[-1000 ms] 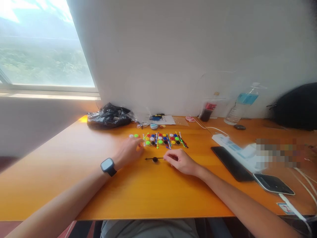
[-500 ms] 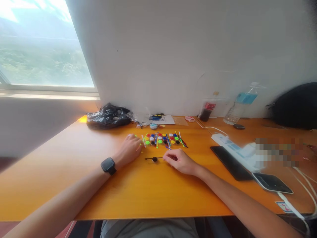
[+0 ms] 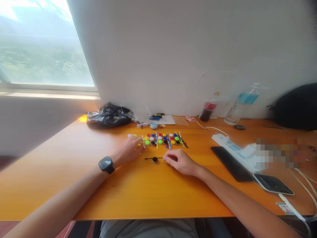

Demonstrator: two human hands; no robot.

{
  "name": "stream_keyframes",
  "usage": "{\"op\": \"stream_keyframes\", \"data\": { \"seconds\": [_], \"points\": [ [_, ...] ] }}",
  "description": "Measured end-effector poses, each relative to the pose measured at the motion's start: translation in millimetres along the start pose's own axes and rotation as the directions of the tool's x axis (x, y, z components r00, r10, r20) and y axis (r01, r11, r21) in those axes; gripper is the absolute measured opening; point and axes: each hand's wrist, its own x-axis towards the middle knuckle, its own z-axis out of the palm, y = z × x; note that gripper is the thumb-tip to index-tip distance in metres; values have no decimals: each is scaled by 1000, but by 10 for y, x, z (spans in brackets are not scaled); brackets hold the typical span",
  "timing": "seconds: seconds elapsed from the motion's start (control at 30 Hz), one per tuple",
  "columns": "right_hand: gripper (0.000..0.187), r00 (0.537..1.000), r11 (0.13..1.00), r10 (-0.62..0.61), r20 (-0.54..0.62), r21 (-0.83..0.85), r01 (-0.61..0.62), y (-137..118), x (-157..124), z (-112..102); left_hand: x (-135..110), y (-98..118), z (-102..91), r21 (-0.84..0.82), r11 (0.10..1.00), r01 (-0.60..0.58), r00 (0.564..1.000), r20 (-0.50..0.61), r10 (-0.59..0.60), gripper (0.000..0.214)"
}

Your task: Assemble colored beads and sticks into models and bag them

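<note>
My left hand (image 3: 129, 149), with a dark watch (image 3: 106, 164) on the wrist, rests on the orange table (image 3: 74, 172) at the left end of a cluster of small coloured discs and sticks (image 3: 162, 139). Its fingertips are closed on a small yellow piece (image 3: 138, 146). My right hand (image 3: 182, 162) lies to the right, fingers pinched on the right end of a thin black stick (image 3: 159, 158). A black disc (image 3: 155, 159) sits on that stick, which lies flat between my hands.
A black plastic bag (image 3: 107, 115) and papers with small items (image 3: 160, 119) lie by the wall. A cola bottle (image 3: 206, 110) and a water bottle (image 3: 239, 107) stand at the back right. Two dark phones (image 3: 231, 162) (image 3: 272, 183), white cables and a black bag (image 3: 297, 105) fill the right side.
My left hand reached into the left end of the coloured cluster, then drew slightly back with a yellow piece at its fingertips. My right hand stayed on the black stick.
</note>
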Motion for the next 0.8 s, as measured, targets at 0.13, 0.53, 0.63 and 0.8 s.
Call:
{"op": "stream_keyframes", "data": {
  "seconds": [0.13,0.53,0.63,0.8],
  "points": [
    [34,1000,1000,2,7,2,-2,-6,3,-4,-6,38,18,-26,1000,-2,1000,20,3,19],
    [37,1000,1000,6,10,-7,-5,-46,4,1,25,59,64,-52,999,11,1000,6,-11,21],
    [37,1000,1000,7,13,-6,-7,-46,6,2,27,73,62,-42,999,-11,1000,2,11,25],
    [34,1000,1000,6,20,-19,-5,-43,7,-1,27,67,81,-33,999,23,1000,10,-23,28]
  ]
}}
